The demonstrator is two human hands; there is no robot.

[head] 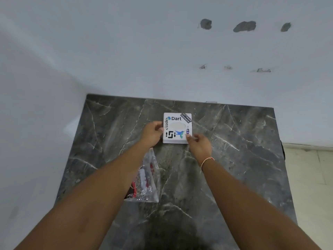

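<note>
Sits flat on the marble table, sticker face up: the white box. Steadied at its left edge by the left hand, fingers curled over that edge, likely to stop it sliding. At the box's near right corner, the right hand, thumb and forefinger pinched narrow on the corner, perhaps pressing down the small purple sticker; too small to tell. Nearer than the box, under the left forearm, a clear plastic bag of more stickers, kept within reach.

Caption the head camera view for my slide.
Left hand and right hand hold a stickered white box on a marble table; a clear bag lies partly under the left forearm.
</note>
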